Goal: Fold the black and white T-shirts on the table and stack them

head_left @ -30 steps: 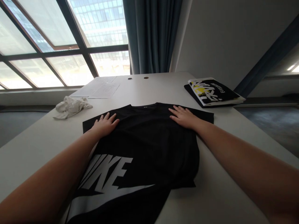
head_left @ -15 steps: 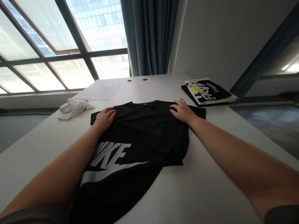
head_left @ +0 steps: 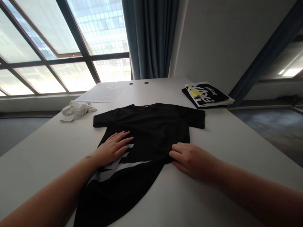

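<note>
A black T-shirt (head_left: 151,126) with a white printed logo lies spread on the white table (head_left: 213,189), collar toward the far edge. My left hand (head_left: 113,149) rests flat on the logo at the shirt's middle, fingers stretched out. My right hand (head_left: 190,159) sits at the shirt's right hem corner, fingers curled onto the fabric edge; whether it pinches the cloth is unclear.
A crumpled white cloth (head_left: 77,110) lies at the left. Paper sheets (head_left: 104,93) lie near the window. Folded black garments with a yellow and white print (head_left: 207,94) are stacked at the far right. A grey curtain (head_left: 151,37) hangs behind the table.
Both hands slid from the shirt's shoulders back toward me: the left now lies on the logo, the right at the right hem corner. The shirt lies farther from me.
</note>
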Motion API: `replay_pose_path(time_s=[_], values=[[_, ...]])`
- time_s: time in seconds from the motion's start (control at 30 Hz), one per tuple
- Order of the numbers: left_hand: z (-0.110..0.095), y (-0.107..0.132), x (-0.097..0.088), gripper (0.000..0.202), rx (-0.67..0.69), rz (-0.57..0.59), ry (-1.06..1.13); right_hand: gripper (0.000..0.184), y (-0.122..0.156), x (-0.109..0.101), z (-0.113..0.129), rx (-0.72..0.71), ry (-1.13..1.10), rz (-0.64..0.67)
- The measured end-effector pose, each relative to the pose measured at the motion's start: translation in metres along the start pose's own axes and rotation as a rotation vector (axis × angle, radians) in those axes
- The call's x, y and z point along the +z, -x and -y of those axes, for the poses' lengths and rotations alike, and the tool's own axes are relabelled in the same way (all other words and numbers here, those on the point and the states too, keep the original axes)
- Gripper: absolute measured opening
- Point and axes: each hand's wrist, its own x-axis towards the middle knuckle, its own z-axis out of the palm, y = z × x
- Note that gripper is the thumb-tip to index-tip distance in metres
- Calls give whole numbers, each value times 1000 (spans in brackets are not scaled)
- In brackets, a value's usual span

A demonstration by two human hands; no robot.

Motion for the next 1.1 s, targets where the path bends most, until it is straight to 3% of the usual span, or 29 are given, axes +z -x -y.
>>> replay_pose_path(time_s=[0.1,0.27,0.47,0.57,0.63,0.73,0.8,0.93,1.03,1.1], values=[[12,-8,2,61,-87,-3,-6,15,-3,3,-10,70,63,-5],[21,-9,7,63,-109,-57,-54,21,-5,5,-13,31,126,-30],[18,1,4,62,-86,-69,-92,14,-5,-21,-17,140,-215,-135],[14,9,-8,68,-89,-60,-91,14,-3,-45,-26,151,-458,-34],[11,13,-16,73,-103,-50,-99,13,-1,-58,-32,62,-618,106],[9,12,-20,65,-135,-63,-104,15,1,-67,-37,-57,-809,310],[9,8,-17,59,-148,-114,-122,18,2,-62,-39,-1,-772,312],[15,-1,-2,56,-136,-209,-170,32,1,-26,-50,221,-399,77],[25,-6,8,59,-194,-141,-151,55,-1,9,-70,293,-208,71],[30,-11,11,61,-236,-89,-130,61,-3,26,-87,335,-158,93]])
